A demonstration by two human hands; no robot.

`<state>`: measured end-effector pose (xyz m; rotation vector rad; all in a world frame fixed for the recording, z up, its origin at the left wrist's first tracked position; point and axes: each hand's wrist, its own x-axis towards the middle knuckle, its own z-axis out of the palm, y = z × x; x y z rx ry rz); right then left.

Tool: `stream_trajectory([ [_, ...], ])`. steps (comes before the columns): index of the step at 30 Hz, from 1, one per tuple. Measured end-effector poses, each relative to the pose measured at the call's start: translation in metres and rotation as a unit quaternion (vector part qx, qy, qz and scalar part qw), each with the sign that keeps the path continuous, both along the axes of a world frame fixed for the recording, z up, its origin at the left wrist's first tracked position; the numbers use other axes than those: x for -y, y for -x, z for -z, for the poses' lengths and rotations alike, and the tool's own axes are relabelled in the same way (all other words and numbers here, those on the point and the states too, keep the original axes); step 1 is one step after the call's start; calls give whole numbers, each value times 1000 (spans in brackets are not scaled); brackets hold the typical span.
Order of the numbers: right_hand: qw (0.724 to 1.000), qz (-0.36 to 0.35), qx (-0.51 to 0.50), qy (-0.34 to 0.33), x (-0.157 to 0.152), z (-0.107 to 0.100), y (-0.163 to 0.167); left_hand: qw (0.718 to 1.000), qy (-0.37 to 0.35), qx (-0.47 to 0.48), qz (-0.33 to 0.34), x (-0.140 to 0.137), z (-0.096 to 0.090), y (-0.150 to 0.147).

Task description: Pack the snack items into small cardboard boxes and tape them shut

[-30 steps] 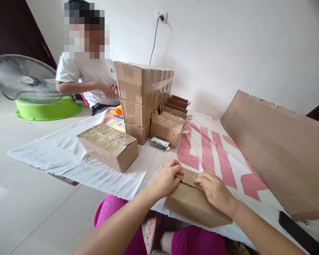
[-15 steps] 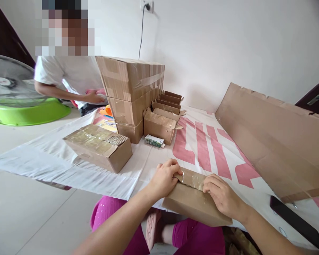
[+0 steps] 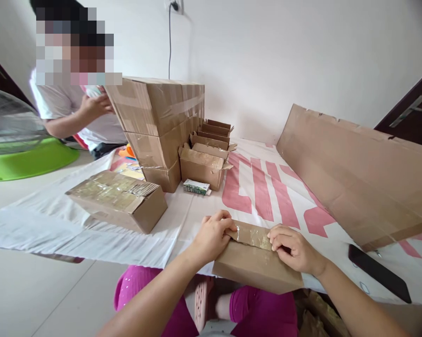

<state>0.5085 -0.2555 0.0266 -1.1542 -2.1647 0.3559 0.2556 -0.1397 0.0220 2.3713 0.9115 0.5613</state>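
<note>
Close in front of me, at the table's near edge, lies a brown cardboard box (image 3: 256, 267) with a strip of clear tape (image 3: 253, 234) along its far top flap. My left hand (image 3: 214, 234) has its fingers closed on the left end of that flap, thumb towards the tape. At the other end, my right hand (image 3: 291, 245) grips the flap between curled fingers and thumb. Beyond my left hand rests another taped cardboard box (image 3: 115, 199), shut on top. A small green and white carton (image 3: 196, 186) lies further back.
Taped boxes (image 3: 154, 126) stand stacked at the back left, with several open boxes (image 3: 203, 164) beside them. A large cardboard sheet (image 3: 354, 168) leans at right, near a dark phone (image 3: 379, 273). Behind the stack sits a person (image 3: 77, 117) near a fan (image 3: 10, 121).
The view has shifted slightly to the right. My right fingers have changed position a little on the flap; my left hand keeps its place. The person's hand has risen towards the head.
</note>
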Motion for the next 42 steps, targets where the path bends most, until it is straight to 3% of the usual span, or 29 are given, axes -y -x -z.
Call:
stream_trajectory([
  [9,994,30,-108,-19,3,8,-11,1000,8,4,-3,-2,0,-1],
  [12,986,78,-143,-25,13,10,-26,1000,1,6,-7,-5,1,-2],
  [17,976,213,6,-42,23,2,-17,1000,-8,-3,-2,-5,0,-5],
  [21,984,112,132,-49,9,-10,15,1000,-11,-12,-8,-2,0,-4],
  [25,990,53,126,-40,-5,-15,25,1000,-10,-6,-13,0,0,-1],
  [31,998,51,16,-18,-1,-8,-3,1000,-13,-1,6,-2,2,-2],
  [38,998,53,-16,5,-2,1,-20,1000,-18,-3,16,-2,3,-4],
  [42,989,143,-13,-31,8,9,-59,1000,-24,17,2,-4,3,1],
])
